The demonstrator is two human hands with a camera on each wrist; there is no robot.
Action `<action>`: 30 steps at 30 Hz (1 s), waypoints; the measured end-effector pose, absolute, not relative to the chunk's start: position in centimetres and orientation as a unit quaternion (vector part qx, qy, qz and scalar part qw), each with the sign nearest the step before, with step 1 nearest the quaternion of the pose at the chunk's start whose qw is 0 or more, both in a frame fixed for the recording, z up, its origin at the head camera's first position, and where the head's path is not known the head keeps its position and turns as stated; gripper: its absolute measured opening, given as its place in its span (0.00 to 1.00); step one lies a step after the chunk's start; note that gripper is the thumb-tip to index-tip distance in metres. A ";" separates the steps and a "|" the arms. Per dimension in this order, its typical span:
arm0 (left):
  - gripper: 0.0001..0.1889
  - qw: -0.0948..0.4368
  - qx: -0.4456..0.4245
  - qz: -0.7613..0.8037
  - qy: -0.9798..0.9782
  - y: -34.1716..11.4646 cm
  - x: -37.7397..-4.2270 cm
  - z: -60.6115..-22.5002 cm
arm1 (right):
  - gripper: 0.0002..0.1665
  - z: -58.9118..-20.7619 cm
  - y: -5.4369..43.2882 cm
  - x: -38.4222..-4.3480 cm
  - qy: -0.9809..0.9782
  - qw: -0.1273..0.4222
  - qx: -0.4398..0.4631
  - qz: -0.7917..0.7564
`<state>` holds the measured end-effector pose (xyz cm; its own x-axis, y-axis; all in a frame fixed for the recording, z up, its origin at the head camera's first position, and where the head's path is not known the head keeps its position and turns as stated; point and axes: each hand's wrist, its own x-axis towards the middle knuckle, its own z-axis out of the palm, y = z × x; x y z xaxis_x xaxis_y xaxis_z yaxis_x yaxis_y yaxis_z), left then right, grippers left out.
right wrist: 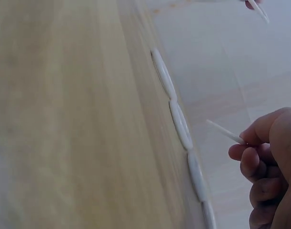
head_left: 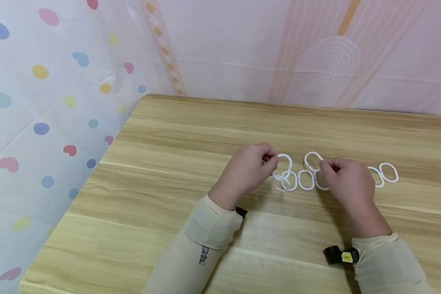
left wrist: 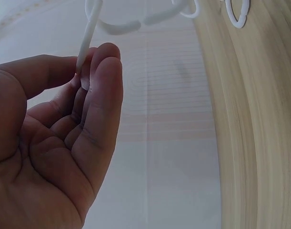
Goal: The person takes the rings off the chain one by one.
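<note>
My left hand (head_left: 248, 169) pinches a white oval plastic ring (head_left: 290, 163) between thumb and fingertips, raised over the table. A second white ring (head_left: 275, 185) hangs linked through it; the left wrist view shows a small gap in this hanging ring (left wrist: 119, 28). To the right, my right hand (head_left: 350, 179) pinches another single white ring (head_left: 306, 159) by its edge, seen nearly edge-on as a thin ring (right wrist: 224, 131) in the right wrist view. Below both hands, similar rings (head_left: 300, 183) lie flat in a row, partly hidden behind the right hand.
The row continues past my right hand to a last ring (head_left: 397, 175) at the right. All lie on a wood-grain table (head_left: 169, 183). A pale patterned cloth (head_left: 224, 49) hangs behind the far edge, and a dotted cloth (head_left: 59, 155) along the left.
</note>
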<state>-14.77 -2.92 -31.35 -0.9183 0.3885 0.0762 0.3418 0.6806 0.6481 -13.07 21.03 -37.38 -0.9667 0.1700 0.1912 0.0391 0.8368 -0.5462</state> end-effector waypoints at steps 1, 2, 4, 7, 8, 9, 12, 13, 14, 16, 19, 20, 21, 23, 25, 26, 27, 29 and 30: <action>0.07 0.033 0.200 0.346 0.916 -2.9 -14.8 -31.3 | 0.18 -37.4 21.2 -13.1 -0.951 0.115 -0.059 0.281; 0.07 0.033 0.200 0.346 0.916 -2.9 -14.8 -31.4 | 0.18 -37.5 21.4 -13.2 -0.951 0.114 -0.062 0.281; 0.07 0.034 0.199 0.346 0.916 -2.9 -14.8 -31.3 | 0.20 -37.6 21.8 -13.3 -0.952 0.109 -0.069 0.278; 0.07 0.040 0.197 0.348 0.916 -3.0 -14.8 -31.3 | 0.20 -37.7 22.3 -13.5 -0.952 0.098 -0.080 0.278; 0.07 0.041 0.197 0.348 0.916 -3.0 -14.8 -31.3 | 0.21 -37.8 22.5 -13.5 -0.953 0.094 -0.083 0.277; 0.07 0.043 0.196 0.348 0.916 -3.0 -14.8 -31.3 | 0.21 -37.8 22.6 -13.5 -0.953 0.089 -0.086 0.277; 0.07 0.043 0.197 0.346 0.916 -3.0 -14.8 -31.3 | 0.22 -38.0 23.0 -13.6 -0.952 0.079 -0.099 0.279; 0.07 0.042 0.198 0.346 0.916 -3.0 -14.8 -31.3 | 0.23 -38.1 23.1 -13.6 -0.952 0.077 -0.102 0.278; 0.08 0.042 0.199 0.345 0.916 -3.0 -14.8 -31.3 | 0.23 -38.2 23.2 -13.6 -0.952 0.075 -0.104 0.277; 0.08 0.041 0.200 0.345 0.916 -2.9 -14.8 -31.3 | 0.23 -38.3 23.3 -13.6 -0.952 0.073 -0.110 0.276; 0.08 0.043 0.199 0.346 0.916 -2.9 -14.8 -31.3 | 0.23 -38.4 23.4 -13.6 -0.952 0.071 -0.115 0.274; 0.08 0.045 0.198 0.347 0.916 -2.9 -14.8 -31.3 | 0.23 -38.4 23.5 -13.7 -0.952 0.071 -0.116 0.274; 0.08 0.046 0.197 0.348 0.916 -2.9 -14.8 -31.3 | 0.23 -38.4 23.5 -13.6 -0.952 0.070 -0.117 0.274; 0.08 0.048 0.194 0.348 0.916 -2.9 -14.7 -31.3 | 0.24 -38.5 23.4 -13.6 -0.952 0.068 -0.116 0.274; 0.08 0.048 0.193 0.350 0.916 -2.9 -14.7 -31.3 | 0.24 -38.6 23.4 -13.6 -0.952 0.067 -0.114 0.275; 0.08 0.047 0.192 0.350 0.915 -2.9 -14.7 -31.3 | 0.25 -38.7 23.4 -13.6 -0.953 0.067 -0.113 0.275; 0.08 0.047 0.193 0.351 0.915 -2.9 -14.7 -31.3 | 0.25 -38.7 23.4 -13.7 -0.952 0.068 -0.112 0.275; 0.08 0.046 0.193 0.352 0.915 -2.9 -14.7 -31.3 | 0.26 -38.8 23.3 -13.7 -0.952 0.071 -0.112 0.275; 0.08 0.046 0.194 0.352 0.914 -2.9 -14.7 -31.3 | 0.26 -38.8 23.3 -13.7 -0.952 0.073 -0.111 0.275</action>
<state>-14.69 -2.93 -31.27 -0.9206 0.3870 0.0519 0.3217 0.6765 0.6625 -13.71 23.30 -38.81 -0.9645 0.2522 0.0783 0.1716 0.8240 -0.5401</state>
